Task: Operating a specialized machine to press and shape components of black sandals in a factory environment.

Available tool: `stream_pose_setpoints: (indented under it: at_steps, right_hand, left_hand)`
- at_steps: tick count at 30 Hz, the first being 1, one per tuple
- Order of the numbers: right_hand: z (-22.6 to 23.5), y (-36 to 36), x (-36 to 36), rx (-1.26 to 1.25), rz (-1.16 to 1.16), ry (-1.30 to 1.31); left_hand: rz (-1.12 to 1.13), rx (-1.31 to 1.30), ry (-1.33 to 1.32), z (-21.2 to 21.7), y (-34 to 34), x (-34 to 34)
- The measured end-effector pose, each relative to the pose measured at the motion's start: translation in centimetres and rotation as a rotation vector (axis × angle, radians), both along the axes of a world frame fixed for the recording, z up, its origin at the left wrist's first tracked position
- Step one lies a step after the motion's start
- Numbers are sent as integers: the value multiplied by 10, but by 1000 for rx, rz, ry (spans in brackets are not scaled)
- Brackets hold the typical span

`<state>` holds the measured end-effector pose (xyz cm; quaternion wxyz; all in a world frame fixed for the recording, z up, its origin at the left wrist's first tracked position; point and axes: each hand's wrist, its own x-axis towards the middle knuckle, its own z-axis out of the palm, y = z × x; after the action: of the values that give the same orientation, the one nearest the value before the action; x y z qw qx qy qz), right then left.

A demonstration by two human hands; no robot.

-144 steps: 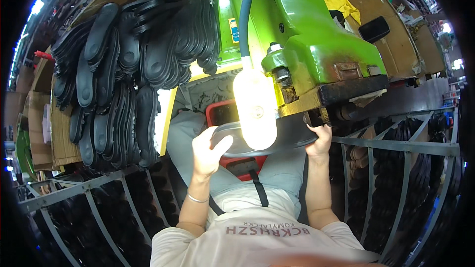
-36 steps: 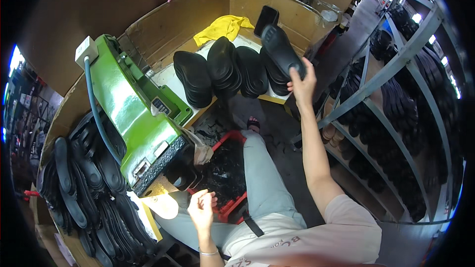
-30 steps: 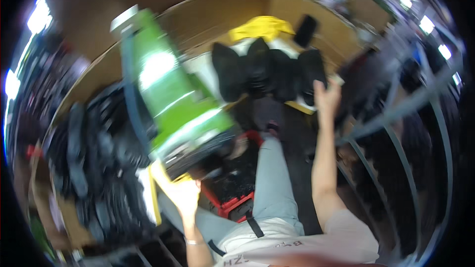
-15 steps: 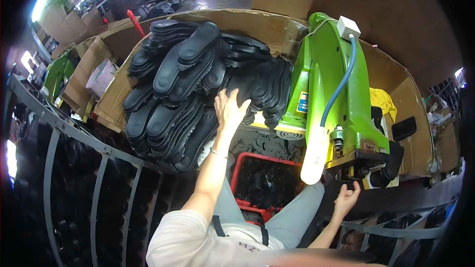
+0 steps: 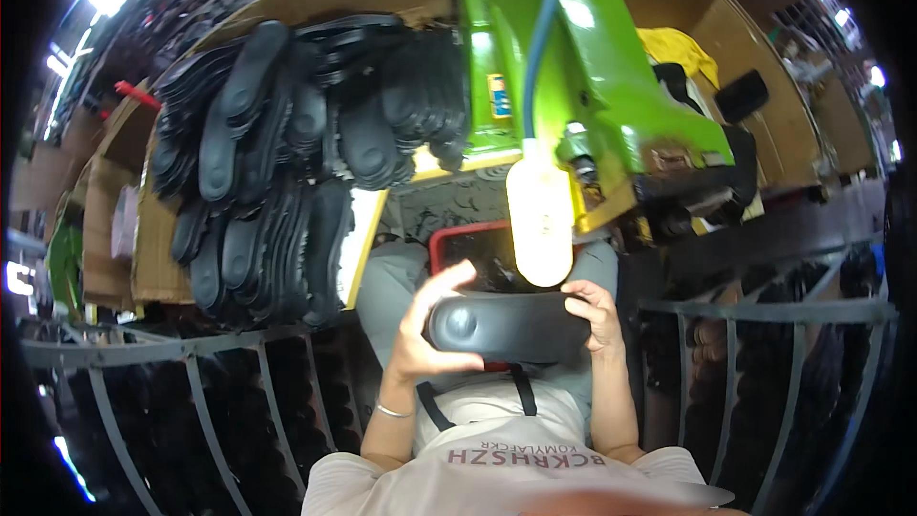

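- The left hand (image 5: pixel 425 330), stretched out to the heap of black soles (image 5: pixel 287 153) at the upper left half a second ago, is now back at frame centre.
- A black sole (image 5: pixel 506 327) now lies crosswise between both hands.
- The right hand (image 5: pixel 594 311), low by the green machine (image 5: pixel 592 86) before, grips the sole's right end.

Green machine (image 5: pixel 611 86), stacked black soles (image 5: pixel 287 153), red crate (image 5: pixel 449 244).
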<state>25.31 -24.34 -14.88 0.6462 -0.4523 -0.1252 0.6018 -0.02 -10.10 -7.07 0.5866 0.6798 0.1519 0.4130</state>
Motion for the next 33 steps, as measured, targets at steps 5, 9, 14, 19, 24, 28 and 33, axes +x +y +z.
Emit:
stream_pose_setpoints:
  at_steps: [5,9,14,19,24,28,33]
  right_hand:
    - [-11,-80,-19,48,-162,-117]
    - [-11,-93,-62,-43,-190,-59]
    - [-25,-82,-77,3,-71,-11]
    - [6,-95,-54,-34,-174,-64]
    - [24,-113,12,0,-507,-203]
    - [49,-77,63,84,-610,-341]
    - [71,-12,98,188,-581,-283]
  left_hand:
    - [29,-825,-154,-46,-43,76]
    - [-79,-363,334,-25,-52,119]
    - [205,-73,317,2,-23,131]
    - [196,-304,227,-18,-35,118]
    - [99,-520,190,-25,-44,119]
    - [68,-405,268,-26,-39,121]
    - [146,-260,221,-19,-23,119]
